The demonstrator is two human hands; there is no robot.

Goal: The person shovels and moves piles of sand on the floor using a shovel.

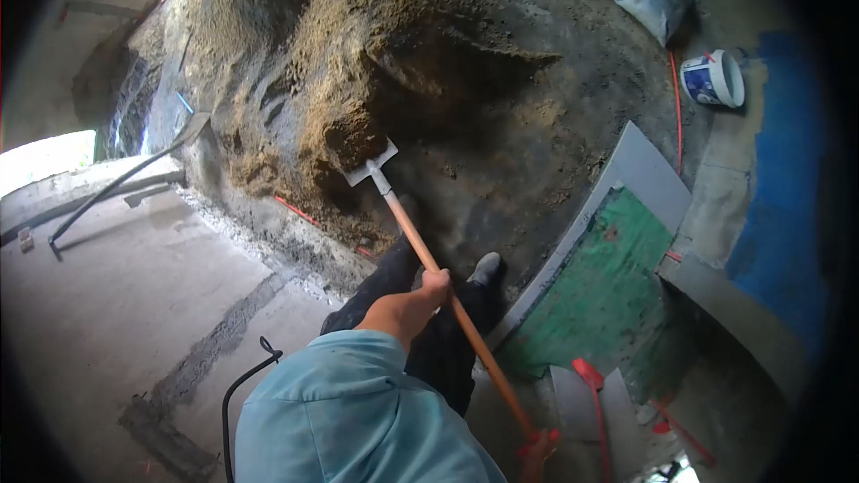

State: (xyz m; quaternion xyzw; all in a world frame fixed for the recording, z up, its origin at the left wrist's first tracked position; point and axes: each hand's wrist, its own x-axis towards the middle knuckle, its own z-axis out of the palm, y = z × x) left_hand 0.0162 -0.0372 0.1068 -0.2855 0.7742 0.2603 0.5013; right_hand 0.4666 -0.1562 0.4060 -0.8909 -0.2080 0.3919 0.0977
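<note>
A shovel (479, 340) with an orange-brown shaft slants across the middle of the view. Around the middle of its shaft my left hand (436, 285) is closed, with a light blue sleeve behind it. At the lower end my right hand (537, 454) grips the shovel by a red handle; its fingers are partly hidden. The flat metal blade (372, 164) is pushed into the lower edge of a brown sand pile (349, 45), and sand covers its front part.
A green-stained board (595, 291) lies to the right beside a grey panel (649, 170). Farther off stand a white bucket (713, 79) and grey sacks (653, 0). A long-handled tool (125, 181) leans at left. Red-handled tools (592, 385) lie at bottom right.
</note>
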